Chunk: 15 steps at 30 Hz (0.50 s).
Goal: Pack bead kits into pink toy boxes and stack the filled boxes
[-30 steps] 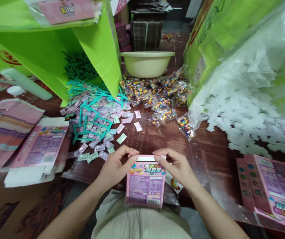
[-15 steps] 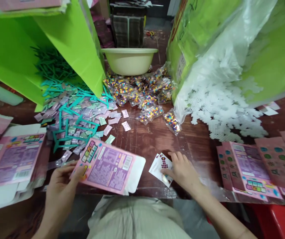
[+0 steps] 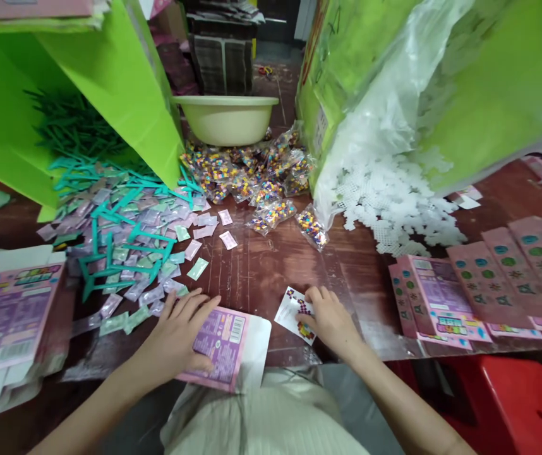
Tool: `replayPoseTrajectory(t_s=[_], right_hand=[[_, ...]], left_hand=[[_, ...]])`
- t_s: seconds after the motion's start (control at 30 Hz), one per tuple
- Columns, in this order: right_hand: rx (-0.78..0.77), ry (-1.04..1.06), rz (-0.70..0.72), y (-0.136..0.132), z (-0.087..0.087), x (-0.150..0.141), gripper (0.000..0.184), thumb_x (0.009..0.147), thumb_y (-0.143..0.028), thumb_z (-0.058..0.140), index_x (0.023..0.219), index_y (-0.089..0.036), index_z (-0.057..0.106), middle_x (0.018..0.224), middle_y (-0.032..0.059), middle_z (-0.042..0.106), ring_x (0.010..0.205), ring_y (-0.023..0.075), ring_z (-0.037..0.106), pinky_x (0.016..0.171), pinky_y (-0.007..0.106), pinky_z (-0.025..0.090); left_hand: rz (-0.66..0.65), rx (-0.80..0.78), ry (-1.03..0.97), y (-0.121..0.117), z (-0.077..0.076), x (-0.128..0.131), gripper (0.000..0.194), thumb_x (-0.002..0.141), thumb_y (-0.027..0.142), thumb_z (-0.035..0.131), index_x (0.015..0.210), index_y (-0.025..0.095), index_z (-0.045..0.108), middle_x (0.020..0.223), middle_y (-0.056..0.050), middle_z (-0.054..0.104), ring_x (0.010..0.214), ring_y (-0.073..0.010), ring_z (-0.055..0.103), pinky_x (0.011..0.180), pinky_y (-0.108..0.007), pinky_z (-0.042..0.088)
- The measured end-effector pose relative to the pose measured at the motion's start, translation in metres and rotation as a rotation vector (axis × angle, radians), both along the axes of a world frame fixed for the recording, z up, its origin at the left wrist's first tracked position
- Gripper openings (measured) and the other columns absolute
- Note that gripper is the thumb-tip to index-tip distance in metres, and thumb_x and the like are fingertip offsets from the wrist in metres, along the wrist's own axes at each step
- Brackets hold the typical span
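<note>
A dark reddish-brown tabletop [image 3: 342,272] is stretching across the scene. At far left, a bright green cardboard box [image 3: 148,95] is running out of view; shadow is blurring the heaped green plastic sticks [image 3: 79,126] inside. At far right, a second bright green box [image 3: 332,82] is standing partly hidden behind crumpled clear plastic sheeting [image 3: 394,95]. A red plastic stool [image 3: 522,404] is showing at near right, cut off by the tabletop's edge. A round cream plastic basin [image 3: 228,120] is sitting at the far middle, behind clear bags of multicoloured beads [image 3: 311,224].

A flat pink-and-purple printed carton [image 3: 228,338] with a white flap is lying at the near middle, directly under the left hand [image 3: 186,335], which is resting palm down with fingers spread, hiding the carton's left part. To its right, the right hand [image 3: 332,322] is touching a small white paper card with coloured pixel patterns [image 3: 286,319]. Its thumb is covering part of the print and its fingers are curling by the right edge; whether they are gripping it, I cannot tell.
</note>
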State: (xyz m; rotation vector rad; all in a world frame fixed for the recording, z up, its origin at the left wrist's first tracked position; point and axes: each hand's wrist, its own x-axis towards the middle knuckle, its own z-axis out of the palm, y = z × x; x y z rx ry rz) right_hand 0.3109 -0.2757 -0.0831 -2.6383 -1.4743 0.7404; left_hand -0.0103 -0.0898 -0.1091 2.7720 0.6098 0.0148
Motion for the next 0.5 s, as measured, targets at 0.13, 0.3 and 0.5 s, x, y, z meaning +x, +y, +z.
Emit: replayPoseTrajectory(t_s=[0.13,0.3,0.5], right_hand=[[0.183,0.105,-0.019,-0.007,-0.011,0.003,0.017,0.090,-0.019,0.074,0.097,-0.020,0.059,0.108,0.0078,0.065,0.104,0.0274,0.059,0.088,0.038,0.045],[0.348,0.194,0.014,0.003,-0.007,0.038,0.009,0.088,-0.015,0.071,0.084,-0.021,0.064,0.116,0.0068,0.066,0.114,0.0253,0.061,0.100,0.037,0.045],[0.407,0.225,-0.137,0.089,0.019,0.126,0.020,0.095,-0.038,0.065,0.089,-0.020,0.060,0.109,0.0068,0.072,0.102,0.0209,0.067,0.091,0.030,0.049]], left_hand=[[0.030,0.001,-0.001,0.004,0.005,0.002,0.091,0.061,0.044,0.096,0.143,0.021,0.064,0.131,-0.016,0.066,0.128,-0.0431,0.058,0.122,-0.066,0.029],[0.229,-0.279,0.052,0.008,0.025,-0.008,0.041,0.076,0.042,0.087,0.108,0.022,0.072,0.114,-0.008,0.069,0.102,-0.0310,0.067,0.090,-0.042,0.051],[0.529,-0.595,-0.082,0.005,0.033,-0.005,0.033,0.081,0.046,0.078,0.085,0.023,0.054,0.090,-0.001,0.069,0.082,-0.0248,0.063,0.074,-0.034,0.049]])
